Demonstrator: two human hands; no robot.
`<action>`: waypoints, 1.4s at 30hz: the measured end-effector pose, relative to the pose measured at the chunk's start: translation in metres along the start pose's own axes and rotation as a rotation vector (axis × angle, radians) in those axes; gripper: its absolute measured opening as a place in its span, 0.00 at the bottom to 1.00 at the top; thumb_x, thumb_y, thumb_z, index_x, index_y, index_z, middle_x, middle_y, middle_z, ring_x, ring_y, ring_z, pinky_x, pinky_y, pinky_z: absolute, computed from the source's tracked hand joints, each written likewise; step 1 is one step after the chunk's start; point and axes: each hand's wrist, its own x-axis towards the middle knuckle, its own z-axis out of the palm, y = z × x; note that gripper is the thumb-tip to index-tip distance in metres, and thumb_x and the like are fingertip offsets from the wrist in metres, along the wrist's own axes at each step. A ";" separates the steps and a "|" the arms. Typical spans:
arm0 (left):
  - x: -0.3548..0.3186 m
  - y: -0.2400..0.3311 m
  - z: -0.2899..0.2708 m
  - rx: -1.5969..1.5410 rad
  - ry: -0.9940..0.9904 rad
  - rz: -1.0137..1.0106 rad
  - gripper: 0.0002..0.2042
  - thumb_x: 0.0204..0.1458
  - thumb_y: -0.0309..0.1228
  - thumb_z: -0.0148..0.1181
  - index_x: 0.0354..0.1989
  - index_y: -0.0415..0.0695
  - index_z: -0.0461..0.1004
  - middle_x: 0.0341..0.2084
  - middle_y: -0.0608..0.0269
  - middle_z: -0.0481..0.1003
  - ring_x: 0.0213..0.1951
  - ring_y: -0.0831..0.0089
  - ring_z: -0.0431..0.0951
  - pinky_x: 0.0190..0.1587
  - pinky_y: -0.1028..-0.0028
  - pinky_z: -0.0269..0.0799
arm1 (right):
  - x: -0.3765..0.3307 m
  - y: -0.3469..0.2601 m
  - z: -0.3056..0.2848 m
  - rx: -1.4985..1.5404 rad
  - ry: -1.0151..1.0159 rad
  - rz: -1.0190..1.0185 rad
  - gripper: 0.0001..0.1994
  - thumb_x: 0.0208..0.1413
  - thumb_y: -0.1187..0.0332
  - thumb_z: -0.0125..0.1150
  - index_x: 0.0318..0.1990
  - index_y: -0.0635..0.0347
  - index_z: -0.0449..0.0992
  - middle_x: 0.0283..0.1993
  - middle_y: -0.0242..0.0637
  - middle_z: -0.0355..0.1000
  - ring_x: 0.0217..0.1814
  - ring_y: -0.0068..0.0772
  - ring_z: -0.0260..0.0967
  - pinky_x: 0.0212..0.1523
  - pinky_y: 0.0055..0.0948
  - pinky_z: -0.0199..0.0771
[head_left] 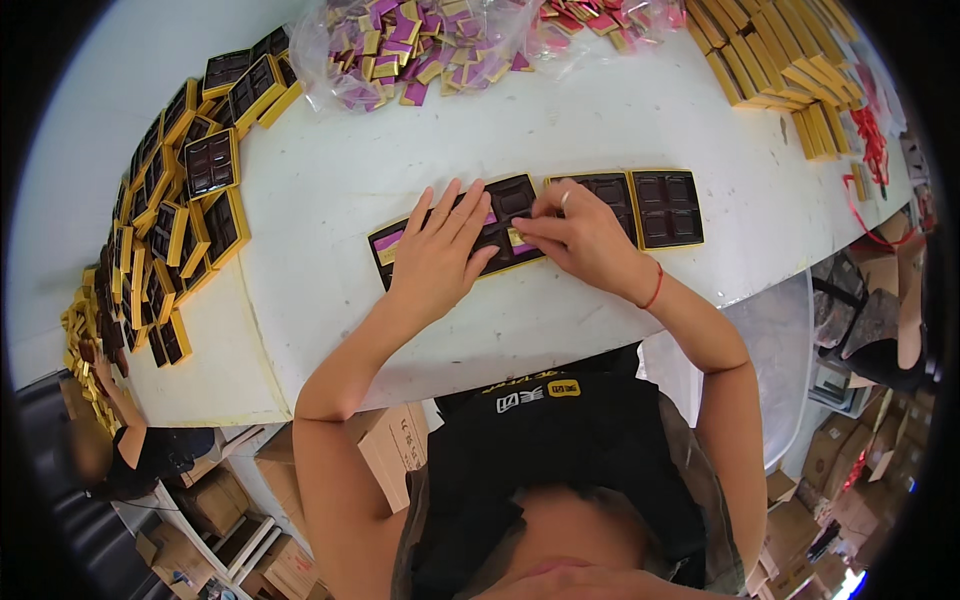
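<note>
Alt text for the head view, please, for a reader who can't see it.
Seen from above, a person's left hand lies flat on a dark tray on a white table, while the right hand pinches a purple-and-gold piece into it. Two empty trays lie alongside; bagged pieces and stacked trays surround them.

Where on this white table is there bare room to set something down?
Bare tabletop lies between the left pile of trays and the hands, and behind the tray row. The bag of purple packets and stacked gold boxes crowd the far edge.
</note>
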 end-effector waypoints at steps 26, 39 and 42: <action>0.059 -0.007 -0.021 -0.384 0.387 -0.130 0.09 0.45 0.27 0.69 0.36 0.45 0.78 0.46 0.60 0.79 0.41 0.63 0.81 0.45 0.66 0.77 | 0.010 -0.035 0.006 0.880 0.405 0.416 0.24 0.64 0.67 0.57 0.65 0.66 0.63 0.59 0.47 0.70 0.57 0.32 0.70 0.56 0.31 0.69; 0.094 -0.152 0.012 0.093 0.192 -0.194 0.15 0.54 0.32 0.63 0.49 0.44 0.78 0.37 0.53 0.80 0.40 0.59 0.80 0.42 0.66 0.75 | -0.046 0.012 -0.058 0.790 0.408 0.468 0.08 0.64 0.73 0.56 0.47 0.64 0.77 0.42 0.35 0.78 0.39 0.18 0.72 0.37 0.19 0.72; 0.102 -0.121 0.004 -0.228 0.170 -0.418 0.12 0.58 0.30 0.60 0.47 0.41 0.79 0.32 0.58 0.80 0.33 0.67 0.80 0.35 0.70 0.77 | -0.070 0.019 -0.066 0.684 0.341 0.556 0.09 0.62 0.76 0.55 0.48 0.64 0.77 0.38 0.33 0.75 0.34 0.18 0.67 0.39 0.19 0.70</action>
